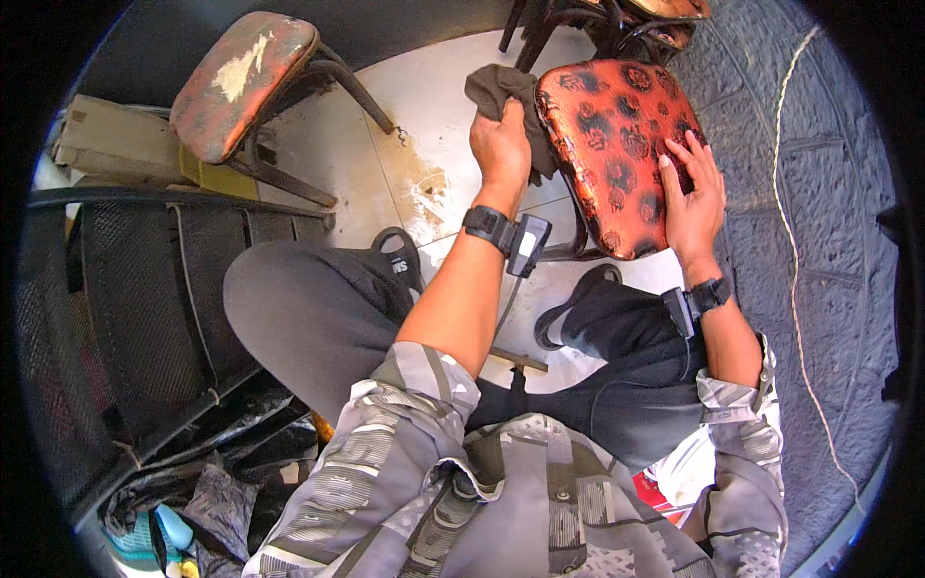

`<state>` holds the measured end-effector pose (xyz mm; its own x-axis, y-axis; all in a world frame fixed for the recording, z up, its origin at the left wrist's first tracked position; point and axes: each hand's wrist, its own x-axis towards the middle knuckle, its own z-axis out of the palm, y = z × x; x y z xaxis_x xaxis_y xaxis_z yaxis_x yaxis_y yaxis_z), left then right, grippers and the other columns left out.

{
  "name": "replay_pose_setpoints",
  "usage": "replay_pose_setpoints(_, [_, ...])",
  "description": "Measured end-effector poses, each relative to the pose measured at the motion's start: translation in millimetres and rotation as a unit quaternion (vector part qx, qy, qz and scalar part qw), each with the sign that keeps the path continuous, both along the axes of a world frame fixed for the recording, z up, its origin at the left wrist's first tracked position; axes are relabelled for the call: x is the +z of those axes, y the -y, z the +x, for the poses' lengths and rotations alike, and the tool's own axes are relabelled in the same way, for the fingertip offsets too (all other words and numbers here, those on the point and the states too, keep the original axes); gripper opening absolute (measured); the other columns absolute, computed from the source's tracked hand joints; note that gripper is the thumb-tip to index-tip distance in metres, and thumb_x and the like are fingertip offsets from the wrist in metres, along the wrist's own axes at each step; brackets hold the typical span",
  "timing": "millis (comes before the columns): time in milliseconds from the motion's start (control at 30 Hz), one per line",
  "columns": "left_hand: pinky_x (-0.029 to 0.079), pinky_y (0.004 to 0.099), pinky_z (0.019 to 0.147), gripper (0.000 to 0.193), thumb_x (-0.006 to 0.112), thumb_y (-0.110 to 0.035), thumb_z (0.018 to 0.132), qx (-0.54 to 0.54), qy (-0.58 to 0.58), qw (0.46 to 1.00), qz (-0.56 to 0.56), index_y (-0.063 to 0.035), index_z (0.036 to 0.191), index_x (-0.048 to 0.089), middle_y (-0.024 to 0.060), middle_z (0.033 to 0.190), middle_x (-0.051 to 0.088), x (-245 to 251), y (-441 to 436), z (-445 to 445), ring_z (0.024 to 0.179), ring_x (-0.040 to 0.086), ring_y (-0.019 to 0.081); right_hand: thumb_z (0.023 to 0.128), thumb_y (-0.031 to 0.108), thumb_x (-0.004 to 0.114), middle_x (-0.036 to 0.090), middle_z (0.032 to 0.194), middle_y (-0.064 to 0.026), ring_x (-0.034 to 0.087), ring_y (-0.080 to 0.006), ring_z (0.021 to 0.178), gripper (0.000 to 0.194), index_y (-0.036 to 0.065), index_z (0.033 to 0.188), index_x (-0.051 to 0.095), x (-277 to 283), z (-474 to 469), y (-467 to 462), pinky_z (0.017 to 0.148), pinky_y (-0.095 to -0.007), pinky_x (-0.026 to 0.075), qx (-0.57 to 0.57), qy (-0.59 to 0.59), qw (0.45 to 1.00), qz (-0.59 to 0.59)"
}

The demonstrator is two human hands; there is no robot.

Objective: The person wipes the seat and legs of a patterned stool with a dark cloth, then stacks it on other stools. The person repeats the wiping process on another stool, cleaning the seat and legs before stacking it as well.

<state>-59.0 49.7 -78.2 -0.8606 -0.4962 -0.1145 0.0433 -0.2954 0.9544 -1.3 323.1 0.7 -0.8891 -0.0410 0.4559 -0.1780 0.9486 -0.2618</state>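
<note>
A dark cloth [498, 87] is gripped in my left hand [502, 148], its folds hanging against the left side of a padded chair part [614, 152]. That cushion has shiny red-orange upholstery with dark round motifs. On its right edge rests my right hand [695, 199], fingers spread over the cover, with the thumb on the top face. Below the cushion, dark metal legs [578, 231] are partly hidden. Both my wrists wear black straps with small devices attached.
At the upper left stands a chair with a worn, peeling seat [246, 83]. A cardboard box [112, 137] sits beside it. More chairs [614, 29] are at the top. A black mesh rack [144, 282] flanks my left; a grey block wall [831, 217] with a hanging cord [784, 202] is right.
</note>
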Motion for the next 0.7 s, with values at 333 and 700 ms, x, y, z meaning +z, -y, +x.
replay_pose_setpoints(333, [0.059, 0.0495, 0.099, 0.036, 0.073, -0.027, 0.103, -0.019, 0.203, 0.978, -0.035, 0.0025, 0.122, 0.081, 0.0256, 0.118, 0.083, -78.0, 28.3, -54.6, 0.113, 0.079, 0.0430, 0.109, 0.033, 0.075, 0.067, 0.163, -0.0103, 0.053, -0.0377, 0.159, 0.032, 0.018, 0.137, 0.083, 6.7, 0.4, 5.4, 0.134, -0.0492, 0.036, 0.011, 0.013, 1.000, -0.020])
replay_pose_setpoints(700, [0.059, 0.0405, 0.098, 0.042, 0.078, -0.030, 0.108, 0.010, 0.036, 0.984, 0.171, 0.0068, 0.127, 0.074, 0.0155, 0.122, 0.082, -12.7, -14.3, 17.3, 0.109, 0.076, 0.0249, 0.109, 0.029, 0.077, 0.068, 0.163, -0.0130, 0.054, -0.0383, 0.159, 0.031, 0.019, 0.138, 0.083, 7.6, 0.8, 7.8, 0.132, -0.0482, 0.038, 0.008, 0.017, 0.999, -0.030])
